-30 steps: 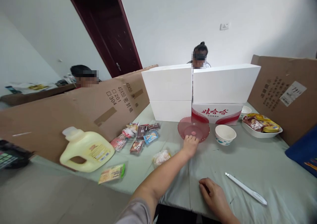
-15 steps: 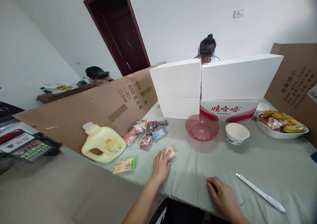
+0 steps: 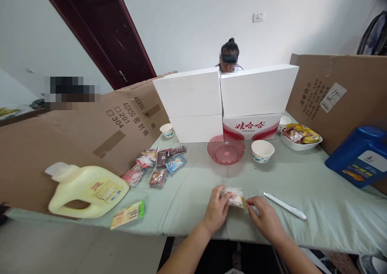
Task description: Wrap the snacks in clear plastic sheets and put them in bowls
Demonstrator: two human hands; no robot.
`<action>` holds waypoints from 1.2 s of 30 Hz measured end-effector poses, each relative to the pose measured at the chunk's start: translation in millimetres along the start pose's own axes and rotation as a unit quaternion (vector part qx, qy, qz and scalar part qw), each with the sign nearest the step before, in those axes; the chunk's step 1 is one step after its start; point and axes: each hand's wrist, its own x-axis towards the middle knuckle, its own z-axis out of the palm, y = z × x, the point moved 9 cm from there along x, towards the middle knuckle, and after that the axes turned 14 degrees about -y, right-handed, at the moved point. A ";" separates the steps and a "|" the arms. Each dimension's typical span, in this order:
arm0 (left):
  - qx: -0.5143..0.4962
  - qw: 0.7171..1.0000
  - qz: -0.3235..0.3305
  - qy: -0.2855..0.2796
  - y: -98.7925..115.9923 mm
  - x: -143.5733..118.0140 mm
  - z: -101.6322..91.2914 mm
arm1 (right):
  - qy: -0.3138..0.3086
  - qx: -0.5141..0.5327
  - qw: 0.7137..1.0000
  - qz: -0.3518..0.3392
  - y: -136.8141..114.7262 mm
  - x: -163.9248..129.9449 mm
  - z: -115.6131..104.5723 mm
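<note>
In the head view, a small clear-wrapped snack packet (image 3: pixel 236 197) lies low over the near middle of the table. The fingers of my left hand (image 3: pixel 216 211) are closed on its left end. At the packet's right corner, my right hand (image 3: pixel 266 218) is pinched on the wrapper edge. Just right of that hand lies a white utility knife (image 3: pixel 286 205). Beyond my hands stand a pink translucent bowl (image 3: pixel 226 157) and a white paper bowl (image 3: pixel 262 151) with a blue pattern.
Left are several wrapped snacks (image 3: pixel 157 178), a green-edged packet (image 3: pixel 127 214) and a yellow jug (image 3: pixel 90 191). A blue bottle (image 3: pixel 363 157) and a white snack dish (image 3: pixel 300 144) stand right. White boxes (image 3: pixel 193 100) and cardboard panels (image 3: pixel 121 120) fence the table; people sit beyond.
My left hand has carried the snack packet rightward to the table's middle. My right hand has come to its corner. The view has turned right, bringing the blue bottle fully into sight.
</note>
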 end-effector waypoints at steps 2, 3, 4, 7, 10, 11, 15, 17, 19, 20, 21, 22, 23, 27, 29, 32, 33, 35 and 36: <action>0.001 1.000 0.004 0.004 4.6 -0.8 8.8 | 0.057 -0.098 0.992 0.053 25.8 -13.8 -29.5; -0.003 1.000 0.004 0.007 4.3 -2.1 10.6 | 0.066 -0.151 0.982 0.097 42.6 -21.2 -40.6; -0.010 1.000 0.001 0.014 2.8 -3.6 10.5 | 0.058 -0.195 0.968 0.144 60.1 -28.1 -48.4; -0.022 0.998 0.005 0.052 0.1 -7.8 1.8 | 0.011 -0.259 0.940 0.221 91.8 -39.5 -56.8; -0.004 0.997 0.025 0.074 4.9 -9.4 -5.1 | 0.001 -0.215 0.965 0.153 67.8 -25.6 -48.0; 0.005 0.997 0.026 0.076 6.1 -9.6 -6.0 | -0.004 -0.188 0.976 0.114 49.9 -16.5 -41.8; 0.011 0.997 0.004 0.072 3.6 -11.1 -5.0 | -0.082 -0.144 0.986 -0.002 -25.5 20.3 -7.5; -0.005 0.998 -0.005 0.067 0.2 -12.8 -2.3 | -0.125 -0.147 0.981 -0.013 -41.7 28.3 3.5; -0.030 0.997 -0.016 0.073 -4.7 -14.9 -0.4 | -0.148 -0.130 0.980 -0.002 -34.7 25.0 3.5; -0.045 0.996 -0.028 0.079 -8.3 -15.8 0.3 | -0.155 -0.114 0.981 0.007 -23.5 19.3 0.0; -0.061 0.994 -0.044 0.083 -12.8 -16.2 1.3 | -0.158 -0.098 0.982 0.019 -7.7 11.5 -5.7; -0.078 0.991 -0.063 0.086 -17.8 -16.2 2.4 | -0.160 -0.086 0.983 0.032 11.3 2.3 -12.4; -0.096 0.988 -0.083 0.085 -22.9 -15.6 4.0 | -0.155 -0.083 0.983 0.053 32.7 -7.6 -21.0; -0.162 0.981 -0.092 0.050 -29.5 -7.6 9.9 | -0.070 -0.149 0.976 0.143 99.5 -40.3 -56.9; -0.176 0.982 -0.058 0.040 -24.6 -4.4 7.9 | -0.006 -0.166 0.977 0.132 95.1 -43.6 -63.6; -0.168 0.984 -0.024 0.046 -16.7 -4.1 1.3 | 0.043 -0.112 0.992 0.046 45.0 -28.4 -47.5; -0.165 0.985 -0.017 0.048 -14.0 -4.4 -0.4 | 0.039 -0.088 0.995 0.013 23.2 -19.6 -37.1; -0.177 0.983 -0.010 0.044 -10.0 -4.7 -1.6 | 0.006 -0.061 0.997 -0.044 -17.0 -1.4 -14.1; -0.191 0.980 -0.015 0.045 -10.4 -5.4 -2.1 | -0.007 -0.052 0.997 -0.062 -31.0 6.0 -5.3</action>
